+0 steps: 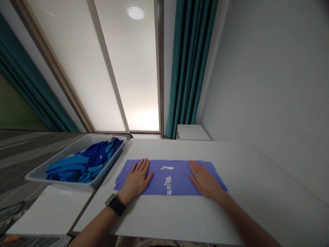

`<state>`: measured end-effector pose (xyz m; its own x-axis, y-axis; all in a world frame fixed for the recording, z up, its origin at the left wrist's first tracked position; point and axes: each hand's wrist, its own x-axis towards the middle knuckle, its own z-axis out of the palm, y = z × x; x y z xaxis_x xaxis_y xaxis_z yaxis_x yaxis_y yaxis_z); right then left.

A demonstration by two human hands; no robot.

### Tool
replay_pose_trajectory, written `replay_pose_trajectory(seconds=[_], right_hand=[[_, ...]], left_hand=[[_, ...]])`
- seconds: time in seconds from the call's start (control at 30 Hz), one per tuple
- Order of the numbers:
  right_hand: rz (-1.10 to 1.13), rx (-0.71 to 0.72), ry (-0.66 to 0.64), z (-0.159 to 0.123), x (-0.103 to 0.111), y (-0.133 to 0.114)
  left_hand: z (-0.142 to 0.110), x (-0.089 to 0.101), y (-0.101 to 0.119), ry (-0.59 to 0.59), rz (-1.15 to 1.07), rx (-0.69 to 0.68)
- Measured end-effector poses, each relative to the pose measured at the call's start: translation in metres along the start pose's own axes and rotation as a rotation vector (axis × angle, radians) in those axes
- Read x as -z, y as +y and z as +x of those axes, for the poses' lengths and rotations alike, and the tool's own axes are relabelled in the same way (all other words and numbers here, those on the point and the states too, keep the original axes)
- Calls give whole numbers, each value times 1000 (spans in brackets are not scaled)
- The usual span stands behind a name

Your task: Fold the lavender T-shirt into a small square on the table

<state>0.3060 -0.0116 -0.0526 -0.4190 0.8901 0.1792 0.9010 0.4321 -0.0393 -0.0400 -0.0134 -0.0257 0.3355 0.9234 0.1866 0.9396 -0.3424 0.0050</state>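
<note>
A purple garment (171, 169) with a white logo and white lettering lies folded into a flat strip on the white table (180, 212). My left hand (136, 180) rests flat on its left part, fingers stretched out and together, with a dark watch on the wrist. My right hand (205, 180) lies flat on the right part of the cloth, fingers extended. Neither hand grips anything.
A grey plastic bin (64, 151) holding several blue garments (84, 163) sits to the left, partly over the table's left edge. A small white cabinet (192, 132) stands behind the table by teal curtains (190, 68). A white wall runs along the right.
</note>
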Motion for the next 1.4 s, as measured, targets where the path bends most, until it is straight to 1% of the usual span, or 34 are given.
replay_pose_trajectory(seconds=[0.1, 0.17, 0.23, 0.3, 0.37, 0.43, 0.47, 0.53, 0.63, 0.73, 0.83, 0.97, 1.03, 1.1, 1.13, 1.2, 1.27, 1.33, 1.4], right_hand=[[-3, 3, -5, 0, 0, 1], [-2, -5, -10, 0, 1, 1], [-6, -33, -24, 1, 4, -1], [-8, -71, -25, 2, 7, -7], [-3, -110, -9, 5, 11, -20], [4, -137, 6, 8, 13, -38], [3, -144, 9, 9, 13, -47], [-2, -136, -6, 11, 11, -64], [3, -127, -11, 11, 7, -75], [13, -114, 1, 11, 5, -71], [17, -53, -19, 14, 8, -57], [59, 89, -37, 25, 12, -33], [83, 118, -60, 31, 14, -23], [94, 86, -91, 38, 15, -19], [90, 43, -98, 41, 15, -20], [62, -90, -97, 45, 15, -29], [24, -221, -75, 50, 14, -43], [2, -286, -52, 54, 12, -59], [-2, -298, -40, 57, 9, -70]], left_hand=[[-5, 0, -15, -5, -7, 10], [-6, 1, -17, -1, -5, 18], [-5, 4, -14, 12, 5, 28], [-2, 11, -6, 37, 4, -11], [2, 18, 9, 54, -23, -122], [10, 22, 26, 35, -70, -256], [14, 22, 34, 29, -93, -307], [23, 18, 47, 8, -127, -365], [34, 7, 54, -32, -154, -379], [37, 1, 48, -32, -164, -350], [31, 4, 40, -53, -157, -349], [21, 16, 31, -101, -170, -436], [21, 23, 26, -127, -190, -501], [25, 30, 20, -154, -215, -574], [28, 32, 16, -161, -227, -612], [34, 36, 9, -171, -250, -693], [37, 38, 3, -187, -261, -749], [38, 39, 1, -210, -250, -759], [34, 37, 3, -209, -231, -730]])
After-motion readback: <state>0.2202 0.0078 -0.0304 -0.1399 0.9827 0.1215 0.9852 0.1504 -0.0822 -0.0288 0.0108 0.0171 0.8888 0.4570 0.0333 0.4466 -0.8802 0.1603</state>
